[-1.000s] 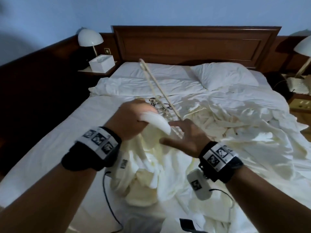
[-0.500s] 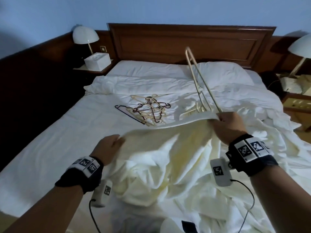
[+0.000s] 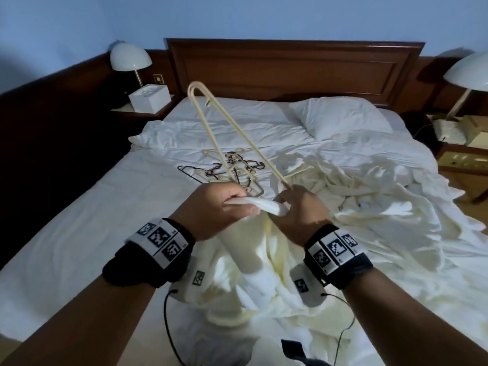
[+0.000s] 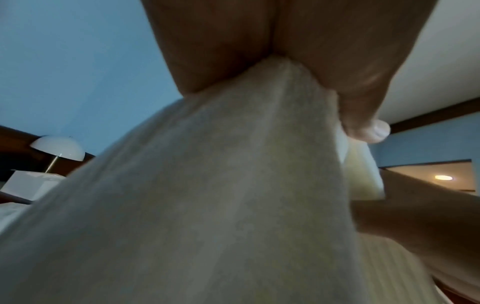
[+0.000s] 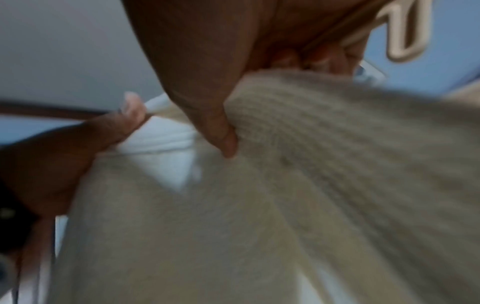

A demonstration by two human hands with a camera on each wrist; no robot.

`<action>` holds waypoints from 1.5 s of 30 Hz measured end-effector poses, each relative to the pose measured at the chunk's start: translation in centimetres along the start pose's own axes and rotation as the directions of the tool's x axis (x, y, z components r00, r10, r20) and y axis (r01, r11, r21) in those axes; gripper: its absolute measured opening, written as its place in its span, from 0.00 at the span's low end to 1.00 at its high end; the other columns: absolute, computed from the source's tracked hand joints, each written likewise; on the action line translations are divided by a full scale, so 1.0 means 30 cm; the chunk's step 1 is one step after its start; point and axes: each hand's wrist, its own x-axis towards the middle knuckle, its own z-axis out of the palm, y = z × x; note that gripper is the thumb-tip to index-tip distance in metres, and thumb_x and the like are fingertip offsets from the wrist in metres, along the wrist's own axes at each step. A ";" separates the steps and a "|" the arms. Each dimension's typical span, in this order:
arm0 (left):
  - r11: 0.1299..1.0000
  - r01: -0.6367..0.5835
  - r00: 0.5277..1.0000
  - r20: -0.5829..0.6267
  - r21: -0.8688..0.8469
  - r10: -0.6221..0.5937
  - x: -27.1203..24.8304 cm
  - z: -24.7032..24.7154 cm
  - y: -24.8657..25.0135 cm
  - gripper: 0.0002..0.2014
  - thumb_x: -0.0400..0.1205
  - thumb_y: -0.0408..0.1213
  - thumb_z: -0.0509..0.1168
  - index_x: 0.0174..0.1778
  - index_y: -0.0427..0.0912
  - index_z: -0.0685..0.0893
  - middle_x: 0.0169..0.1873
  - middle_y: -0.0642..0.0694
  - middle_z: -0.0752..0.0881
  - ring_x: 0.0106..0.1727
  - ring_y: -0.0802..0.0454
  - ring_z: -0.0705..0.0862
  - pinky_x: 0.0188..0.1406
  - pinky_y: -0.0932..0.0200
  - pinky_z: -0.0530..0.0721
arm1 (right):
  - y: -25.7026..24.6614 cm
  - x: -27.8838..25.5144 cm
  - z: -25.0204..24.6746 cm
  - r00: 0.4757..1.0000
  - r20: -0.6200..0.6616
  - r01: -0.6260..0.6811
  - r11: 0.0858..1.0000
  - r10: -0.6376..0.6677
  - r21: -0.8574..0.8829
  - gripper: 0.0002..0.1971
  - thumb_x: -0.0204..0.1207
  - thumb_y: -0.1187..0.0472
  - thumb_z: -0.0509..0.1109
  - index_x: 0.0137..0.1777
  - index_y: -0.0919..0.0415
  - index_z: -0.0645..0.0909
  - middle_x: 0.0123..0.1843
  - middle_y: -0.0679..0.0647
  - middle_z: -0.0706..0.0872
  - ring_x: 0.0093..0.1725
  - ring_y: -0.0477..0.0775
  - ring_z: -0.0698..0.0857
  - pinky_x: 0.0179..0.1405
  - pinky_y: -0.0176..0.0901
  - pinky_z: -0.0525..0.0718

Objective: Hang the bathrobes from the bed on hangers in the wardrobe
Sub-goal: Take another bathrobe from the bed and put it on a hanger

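A cream bathrobe [image 3: 253, 262] hangs bunched below both hands over the bed's near edge. My left hand [image 3: 237, 204] grips a white folded edge of the robe [image 4: 221, 185]. Right beside it, my right hand [image 3: 287, 199] grips the lower end of a cream hanger [image 3: 211, 128] together with robe fabric [image 5: 324, 144]. The hanger slants up and away to the left, its bend near the headboard. In the right wrist view the hanger [image 5: 405, 30] shows above the curled fingers [image 5: 223, 131]. More cream robes [image 3: 369, 207] lie crumpled on the right of the bed.
A tangle of dark and cream hangers [image 3: 232, 170] lies mid-bed on the white sheet [image 3: 105, 220]. A pillow [image 3: 340, 120] rests by the wooden headboard [image 3: 290, 67]. A lamp [image 3: 130, 59] and white box [image 3: 149, 97] stand on the left nightstand; another lamp [image 3: 470, 72] stands at the right.
The hands, spread apart half a second ago, have come together. My left hand rose from the sheet, gripping the robe's edge. The hanger swung from right of centre to lean left.
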 end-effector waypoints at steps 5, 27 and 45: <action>0.986 -0.022 0.955 -0.288 0.163 0.069 -0.039 -0.120 -0.013 0.19 0.76 0.57 0.66 0.34 0.43 0.82 0.29 0.47 0.81 0.34 0.56 0.78 0.35 0.71 0.73 | 0.228 0.041 0.039 0.954 0.047 -0.279 0.932 0.297 -0.232 0.14 0.75 0.48 0.68 0.58 0.49 0.84 0.58 0.53 0.82 0.54 0.60 0.85 0.51 0.43 0.82; 0.995 0.085 0.961 -0.260 -0.049 -0.095 0.027 0.054 -0.067 0.15 0.81 0.47 0.59 0.35 0.40 0.69 0.26 0.46 0.72 0.31 0.48 0.72 0.34 0.50 0.70 | -0.021 0.071 -0.027 0.958 -0.177 0.265 0.931 -0.225 0.252 0.18 0.79 0.45 0.67 0.33 0.57 0.76 0.32 0.48 0.73 0.31 0.47 0.71 0.31 0.37 0.63; 0.974 0.208 0.897 -0.415 0.093 -0.152 0.012 -0.223 -0.124 0.27 0.81 0.53 0.64 0.24 0.37 0.69 0.19 0.43 0.71 0.27 0.42 0.75 0.33 0.45 0.76 | 0.215 0.085 0.004 0.959 0.031 -0.281 0.960 0.281 0.004 0.22 0.82 0.37 0.57 0.39 0.56 0.76 0.40 0.56 0.82 0.42 0.61 0.83 0.40 0.43 0.74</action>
